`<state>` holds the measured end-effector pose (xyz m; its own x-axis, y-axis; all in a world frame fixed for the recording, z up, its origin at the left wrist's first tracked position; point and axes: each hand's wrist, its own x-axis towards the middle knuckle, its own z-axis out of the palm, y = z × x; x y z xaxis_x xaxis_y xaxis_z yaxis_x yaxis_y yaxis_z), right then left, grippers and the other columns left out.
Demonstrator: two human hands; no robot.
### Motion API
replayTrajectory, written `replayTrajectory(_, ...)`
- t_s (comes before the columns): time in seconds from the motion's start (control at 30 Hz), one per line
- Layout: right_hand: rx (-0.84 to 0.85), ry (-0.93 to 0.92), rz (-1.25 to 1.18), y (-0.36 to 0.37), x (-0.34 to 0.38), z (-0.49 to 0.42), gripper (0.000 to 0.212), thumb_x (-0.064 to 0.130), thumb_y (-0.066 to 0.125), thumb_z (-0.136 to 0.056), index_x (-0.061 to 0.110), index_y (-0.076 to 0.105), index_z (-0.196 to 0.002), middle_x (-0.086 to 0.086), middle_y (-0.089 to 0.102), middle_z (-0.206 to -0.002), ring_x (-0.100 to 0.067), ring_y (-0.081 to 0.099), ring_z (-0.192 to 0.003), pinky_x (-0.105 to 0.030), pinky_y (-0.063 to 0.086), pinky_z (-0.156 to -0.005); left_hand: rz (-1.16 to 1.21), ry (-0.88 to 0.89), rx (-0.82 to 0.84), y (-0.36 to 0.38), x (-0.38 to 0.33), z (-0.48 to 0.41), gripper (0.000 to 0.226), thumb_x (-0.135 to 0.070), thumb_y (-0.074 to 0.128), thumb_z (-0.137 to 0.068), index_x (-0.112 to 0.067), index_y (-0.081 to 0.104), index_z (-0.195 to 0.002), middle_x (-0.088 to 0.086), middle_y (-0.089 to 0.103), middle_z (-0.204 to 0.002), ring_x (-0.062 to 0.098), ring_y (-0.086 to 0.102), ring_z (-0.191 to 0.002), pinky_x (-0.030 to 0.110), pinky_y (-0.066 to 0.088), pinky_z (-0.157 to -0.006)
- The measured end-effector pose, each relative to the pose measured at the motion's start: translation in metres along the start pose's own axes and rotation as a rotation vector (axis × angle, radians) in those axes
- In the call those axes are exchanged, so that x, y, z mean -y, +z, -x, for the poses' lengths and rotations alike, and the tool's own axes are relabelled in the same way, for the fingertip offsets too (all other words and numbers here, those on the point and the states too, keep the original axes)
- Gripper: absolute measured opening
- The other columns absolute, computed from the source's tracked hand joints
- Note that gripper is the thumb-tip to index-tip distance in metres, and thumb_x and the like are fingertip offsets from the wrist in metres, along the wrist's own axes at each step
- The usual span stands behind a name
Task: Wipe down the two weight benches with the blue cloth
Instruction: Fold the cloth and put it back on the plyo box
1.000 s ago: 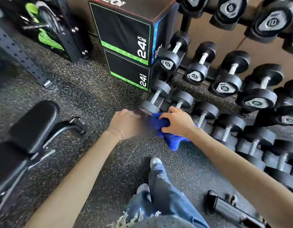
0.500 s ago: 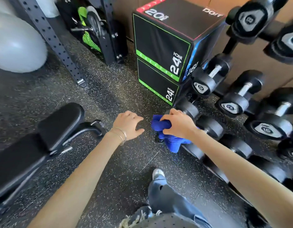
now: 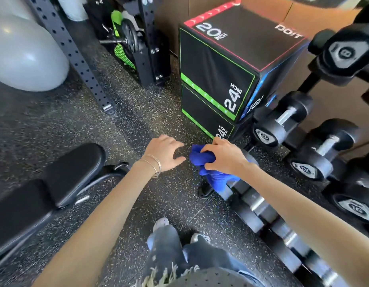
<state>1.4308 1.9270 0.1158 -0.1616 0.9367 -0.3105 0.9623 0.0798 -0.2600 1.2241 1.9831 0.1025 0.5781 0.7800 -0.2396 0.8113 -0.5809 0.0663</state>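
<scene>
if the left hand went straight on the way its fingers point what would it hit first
Most likely the blue cloth, bunched in the right hand. The left hand is open, its fingers aimed at the cloth across a narrow gap. Depth is hard to judge from this single view, so it could pass just above or below.

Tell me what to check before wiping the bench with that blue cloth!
1. Grip on blue cloth: ok, right hand grips it, bunched.
2. Free left hand: ok, open, holding nothing.
3. Cloth touching the bench: not ok, it is apart from it, beside the dumbbells.
4. Bench pads bare: ok where visible.
5. Second bench found: cannot tell, only one shows.
6. Cloth damp: cannot tell.
</scene>
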Motion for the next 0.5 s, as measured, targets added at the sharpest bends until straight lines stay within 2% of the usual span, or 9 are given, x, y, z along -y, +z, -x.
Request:
replayTrajectory(0.1,-0.01,0.021,-0.02,-0.006,-0.003,-0.026,0.041,0.039,0.063,-0.077,0.039,0.056,-0.117,0.002,0.038,-0.097,-0.024,0.047,-0.106,-0.03,0.037,-0.073,0.013,0.015,0.024,-0.002,0.02,-0.023,0.056,-0.056,0.044,-0.089,-0.029,0.042,-0.139,0.0,0.051,-0.137,0.022,0.039,-0.13,0.038,0.04,-0.1)
replayTrajectory(0.23,-0.023,0.063,-0.029,-0.017,-0.002,-0.068,0.036,0.037,0.062,-0.077,0.038,0.057,-0.113,0.001,0.041,-0.099,-0.025,0.047,-0.104,-0.035,0.043,-0.077,0.041,0.07,0.054,-0.01,0.049,-0.062,0.055,-0.055,0.046,-0.089,-0.029,0.044,-0.137,-0.001,0.052,-0.136,0.022,0.039,-0.13,0.039,0.04,-0.101)
replayTrajectory(0.37,-0.057,0.117,-0.052,-0.031,0.007,-0.114,0.037,0.037,0.063,-0.078,0.035,0.056,-0.114,0.002,0.037,-0.096,-0.025,0.045,-0.103,-0.033,0.04,-0.072,0.03,0.136,0.073,-0.028,0.089,-0.101,0.054,-0.054,0.046,-0.09,-0.028,0.045,-0.137,-0.001,0.052,-0.136,0.022,0.039,-0.129,0.04,0.039,-0.103)
replayTrajectory(0.5,-0.084,0.197,-0.085,-0.045,0.019,-0.155,0.045,0.037,0.064,-0.079,0.033,0.052,-0.122,-0.003,0.043,-0.106,-0.026,0.045,-0.105,-0.033,0.039,-0.073,-0.033,0.219,0.084,-0.051,0.13,-0.141,0.054,-0.055,0.046,-0.09,-0.029,0.044,-0.137,0.0,0.052,-0.136,0.022,0.04,-0.129,0.039,0.04,-0.102)
